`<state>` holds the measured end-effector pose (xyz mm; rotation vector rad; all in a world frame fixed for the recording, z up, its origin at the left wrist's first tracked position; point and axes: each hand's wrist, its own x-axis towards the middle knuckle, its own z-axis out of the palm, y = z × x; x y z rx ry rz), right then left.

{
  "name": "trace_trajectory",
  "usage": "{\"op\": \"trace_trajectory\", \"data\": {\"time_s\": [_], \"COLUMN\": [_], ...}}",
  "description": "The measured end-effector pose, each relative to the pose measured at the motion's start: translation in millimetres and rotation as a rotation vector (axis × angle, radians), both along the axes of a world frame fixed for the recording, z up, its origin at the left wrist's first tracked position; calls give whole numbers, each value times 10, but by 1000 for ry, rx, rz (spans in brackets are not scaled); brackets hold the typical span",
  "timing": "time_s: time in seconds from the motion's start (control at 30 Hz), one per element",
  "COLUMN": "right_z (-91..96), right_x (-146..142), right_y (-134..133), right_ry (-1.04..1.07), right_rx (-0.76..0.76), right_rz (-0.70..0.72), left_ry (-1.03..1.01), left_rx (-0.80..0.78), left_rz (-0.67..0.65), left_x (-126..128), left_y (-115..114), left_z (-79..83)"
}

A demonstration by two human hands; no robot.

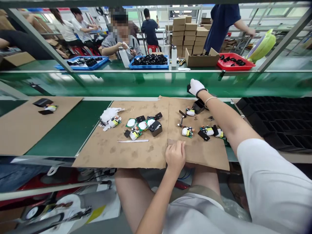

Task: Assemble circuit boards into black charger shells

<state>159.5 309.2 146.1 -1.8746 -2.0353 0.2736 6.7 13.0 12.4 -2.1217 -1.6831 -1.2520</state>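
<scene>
My right hand (195,87), in a white glove, reaches far over the brown cardboard sheet (136,149) to the green belt (151,84) and is closed on a small black part (189,88). My bare left hand (175,156) rests on the near edge of the cardboard with its fingers curled and nothing visible in them. Between the hands lie several small circuit boards with white and yellow parts (187,131) and black plastic housings (155,127). A black case (198,106) sits just under my right wrist. A white glove (109,113) lies at the left of the cardboard.
A black compartment tray (278,120) stands at the right. A second cardboard sheet (29,123) lies at the left. Across the belt a person works beside blue bins (149,61) of black parts, a cardboard box (201,59) and a red tray (234,62).
</scene>
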Motion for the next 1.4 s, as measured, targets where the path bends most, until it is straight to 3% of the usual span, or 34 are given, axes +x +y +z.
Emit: {"op": "trace_trajectory", "data": {"time_s": [0.1, 0.17, 0.3, 0.43, 0.53, 0.63, 0.7, 0.8, 0.9, 0.97, 1.07, 1.13, 1.23, 1.3, 1.4], "right_z": [-85, -45, 45, -193, -365, -317, -227, -208, -358, -450, -475, -446, -422, -424, -410], "right_x": [60, 131, 295, 438, 506, 488, 415, 226, 31, -30, 0, 36, 12, -47, -94], "right_y": [14, -95, -631, -1270, -1484, -1586, -1742, -2157, -2582, -2729, -2672, -2506, -2235, -2101, -1977], "right_ry": [-110, -171, -273, -407, -412, -382, -327, -141, 41, 172, 508, 561, 117, -216, -361], "right_rx": [-62, -60, 38, -86, -116, -54, 47, 154, 70, -2, -78, -46, 28, -34, -135], "right_rz": [-20, -14, 11, -18, -4, 15, 96, 385, 628, 678, 597, 500, 473, 480, 486], "left_ry": [-1, -12, -45, -79, -98, -164, -311, -528, -587, -637, -757, -807, -798, -766, -742], "left_rx": [-1, -1, -15, -56, -106, -179, -217, -204, -252, -341, -448, -470, -476, -477, -462], "left_rz": [6, 6, -11, -30, -34, -63, -135, -280, -371, -409, -419, -394, -357, -343, -329], "left_x": [5, 8, 11, 13, 9, -23, -63, -135, -202, -248, -329, -385, -446, -465, -475], "left_y": [4, 8, 6, -5, -13, -27, -36, -38, -30, -33, -69, -107, -150, -158, -142], "left_z": [-14, -25, -24, -26, -49, -45, -14, 47, 71, 62, 39, 29, 16, 2, -19]}}
